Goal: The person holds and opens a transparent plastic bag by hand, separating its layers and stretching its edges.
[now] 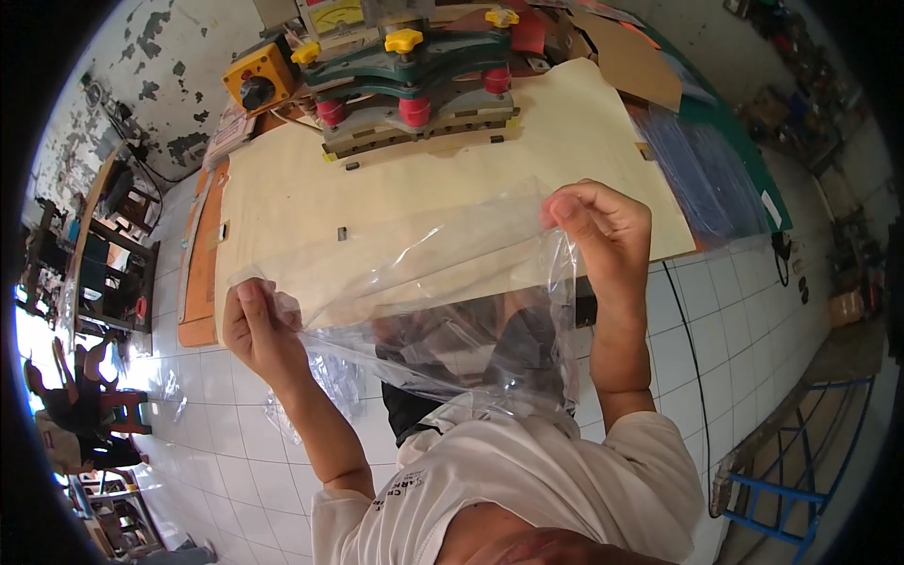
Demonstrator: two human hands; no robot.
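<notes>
A clear plastic sheet (443, 250) is stretched between my two hands, over the front edge of the table and my lap. My left hand (256, 320) grips its left end, where the film is bunched between thumb and fingers. Higher up, my right hand (603, 226) pinches the right corner between thumb and fingertips. The sheet sags in folds toward my shirt, and I cannot tell whether it is a single layer or a bag. Beyond it, a green and grey machine (414, 89) with yellow knobs and red cylinders stands on the table.
The table top (282, 198) has a cream covering with small dark blocks on it. A yellow switch box (257, 83) sits at the back left. A stack of clear sheets (706, 174) lies at the right. Plastic scraps (330, 381) are on the tiled floor; a blue metal frame (791, 471) stands right.
</notes>
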